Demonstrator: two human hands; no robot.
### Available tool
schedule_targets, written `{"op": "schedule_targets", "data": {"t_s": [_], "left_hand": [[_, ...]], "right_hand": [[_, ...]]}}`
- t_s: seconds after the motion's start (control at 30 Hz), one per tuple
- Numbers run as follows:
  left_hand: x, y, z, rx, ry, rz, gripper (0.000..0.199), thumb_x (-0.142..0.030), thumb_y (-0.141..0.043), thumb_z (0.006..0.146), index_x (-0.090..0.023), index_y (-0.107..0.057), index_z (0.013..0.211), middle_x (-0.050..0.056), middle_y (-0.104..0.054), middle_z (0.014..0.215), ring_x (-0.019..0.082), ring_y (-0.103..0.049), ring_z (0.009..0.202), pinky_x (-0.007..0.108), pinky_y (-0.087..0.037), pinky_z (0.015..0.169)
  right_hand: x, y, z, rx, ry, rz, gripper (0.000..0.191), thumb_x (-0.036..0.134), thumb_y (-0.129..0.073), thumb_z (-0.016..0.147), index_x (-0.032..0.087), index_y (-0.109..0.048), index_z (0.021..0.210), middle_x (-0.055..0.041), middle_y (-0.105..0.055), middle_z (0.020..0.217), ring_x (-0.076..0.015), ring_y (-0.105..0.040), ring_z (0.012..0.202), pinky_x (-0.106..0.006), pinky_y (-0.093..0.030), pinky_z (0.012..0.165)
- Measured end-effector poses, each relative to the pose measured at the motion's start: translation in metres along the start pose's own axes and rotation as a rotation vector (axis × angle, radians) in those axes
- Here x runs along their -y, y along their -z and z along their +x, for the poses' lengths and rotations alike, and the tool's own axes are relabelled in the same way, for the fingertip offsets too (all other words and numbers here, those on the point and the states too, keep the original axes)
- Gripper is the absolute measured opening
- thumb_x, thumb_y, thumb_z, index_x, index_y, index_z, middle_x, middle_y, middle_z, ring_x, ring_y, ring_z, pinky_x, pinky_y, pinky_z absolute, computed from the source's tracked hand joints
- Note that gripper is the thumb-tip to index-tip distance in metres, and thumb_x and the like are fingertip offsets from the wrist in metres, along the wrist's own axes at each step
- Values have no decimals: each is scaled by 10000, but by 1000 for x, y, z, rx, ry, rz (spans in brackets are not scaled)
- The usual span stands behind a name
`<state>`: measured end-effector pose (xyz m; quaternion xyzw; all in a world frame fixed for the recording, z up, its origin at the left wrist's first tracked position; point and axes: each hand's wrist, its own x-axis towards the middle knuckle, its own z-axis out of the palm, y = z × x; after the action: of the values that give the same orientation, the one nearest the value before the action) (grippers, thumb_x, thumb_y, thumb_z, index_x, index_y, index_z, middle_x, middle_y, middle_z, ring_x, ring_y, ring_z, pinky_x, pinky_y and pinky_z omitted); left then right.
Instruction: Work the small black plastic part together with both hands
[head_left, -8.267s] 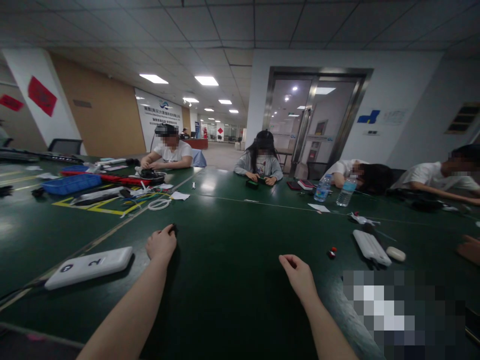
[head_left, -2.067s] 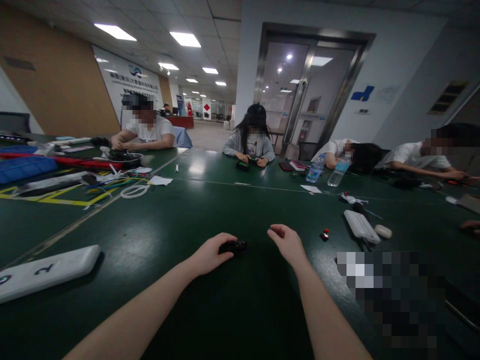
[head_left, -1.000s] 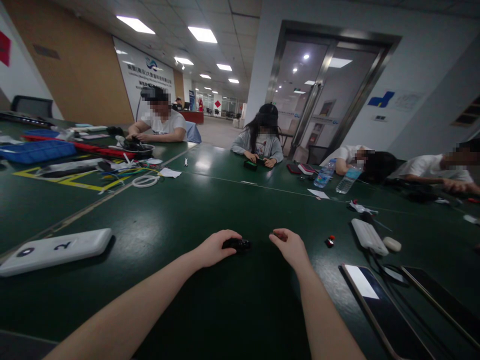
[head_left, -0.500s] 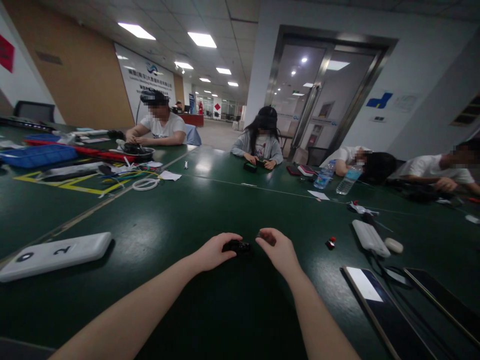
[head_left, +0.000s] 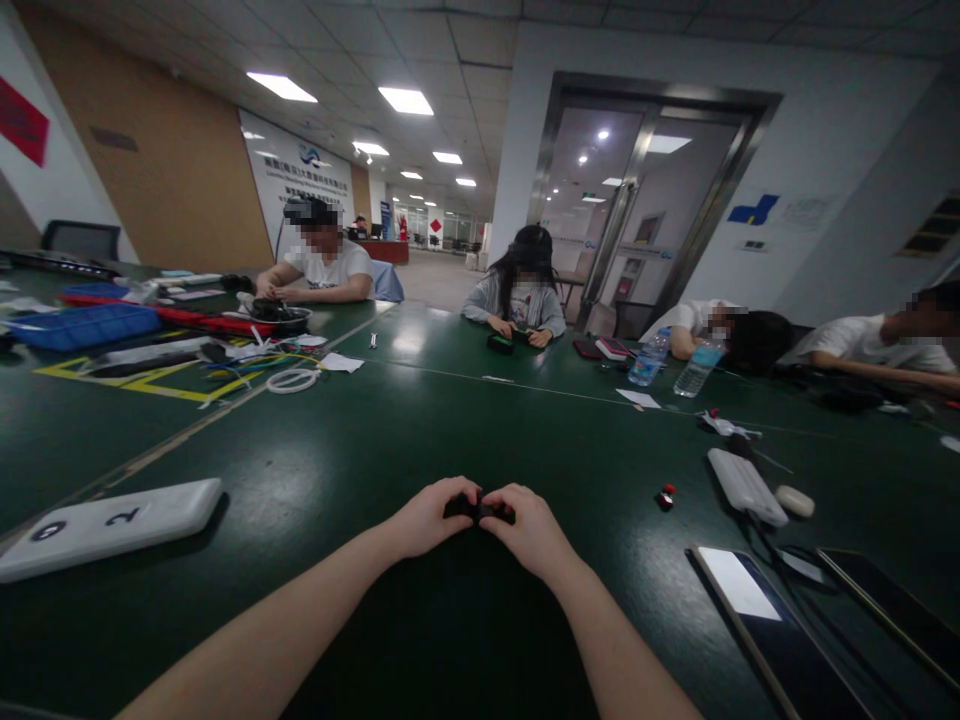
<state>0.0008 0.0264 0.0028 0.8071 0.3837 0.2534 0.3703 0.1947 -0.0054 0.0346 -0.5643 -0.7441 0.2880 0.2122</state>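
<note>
Both hands close narrowly on one small black object (head_left: 480, 510), which sits on the near part of the green table (head_left: 337, 450). The left hand (head_left: 433, 518) and right hand (head_left: 529, 532) cup it from either side, touching it and each other. Two white plastic cases lie apart, one (head_left: 109, 528) to the near left and one (head_left: 746, 500) to the right. Two smartphones (head_left: 765, 625) (head_left: 885, 610) lie near right, and four seated people (head_left: 322, 262) (head_left: 517, 290) (head_left: 720, 330) (head_left: 900, 340) are far off.
</note>
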Motion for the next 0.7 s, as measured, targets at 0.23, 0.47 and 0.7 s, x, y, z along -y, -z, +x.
{"op": "schedule_targets", "data": {"t_s": [0.23,0.47,0.7], "left_hand": [[2,0,1,-12,-54,49,227,-174,-592,781,-235,-609,999,18,-566,1197,182,-504,1131,377,-367,1011],[-2,0,-2,93,-96,243,378,-157,-529,836,-359,-620,1142,-8,-466,1330,195,-422,1226,383,-344,1028],[27,43,-2,-100,28,444,386,-171,-502,834,-342,-621,1160,5,-516,1272,184,-496,1137,322,-369,1000]], "right_hand": [[1,-1,-1,11,22,-20,219,266,-607,773,245,-660,984,-9,-609,998,-177,-537,952,-301,-432,815],[-1,0,1,24,-20,-12,222,311,-629,757,267,-675,970,-12,-583,1030,-192,-528,1006,-323,-420,860],[-17,10,0,-25,-147,37,346,341,-576,800,259,-604,1136,-36,-575,1084,-196,-555,980,-320,-455,818]]}}
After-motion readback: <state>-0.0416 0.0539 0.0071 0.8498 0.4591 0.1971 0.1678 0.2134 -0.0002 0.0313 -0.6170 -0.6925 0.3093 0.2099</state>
